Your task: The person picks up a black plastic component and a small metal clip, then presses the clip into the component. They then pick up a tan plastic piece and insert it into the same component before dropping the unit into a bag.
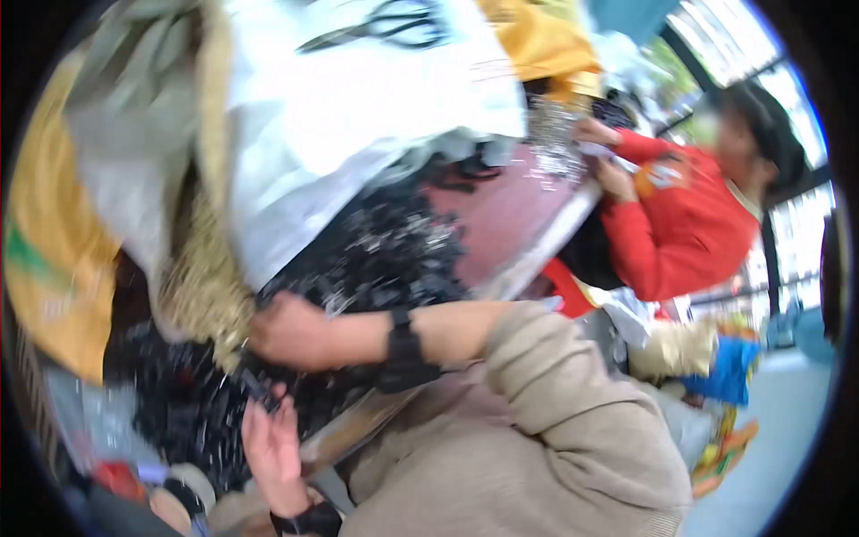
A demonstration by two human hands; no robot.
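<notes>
My left hand (pixel 273 447) is low in the picture, palm partly turned up. Its fingertips pinch a small dark piece (pixel 258 388), too blurred to name. Just above it my right hand (pixel 291 331) is closed, knuckles up, and whatever it may hold is hidden. Both wrists wear black bands. Beside the right hand a heap of small beige-gold pieces (pixel 210 277) spills from the mouth of a sack. Many small black pieces (pixel 385 255) cover the table around both hands.
A white sack (pixel 358 116) bears black-handled scissors (pixel 380 27). Grey (pixel 134 143) and yellow sacks (pixel 58 233) stand at left. A person in a red top (pixel 684 219) handles small shiny pieces (pixel 557 139) across the reddish tabletop (pixel 488 219). A blue packet (pixel 723 369) lies at right.
</notes>
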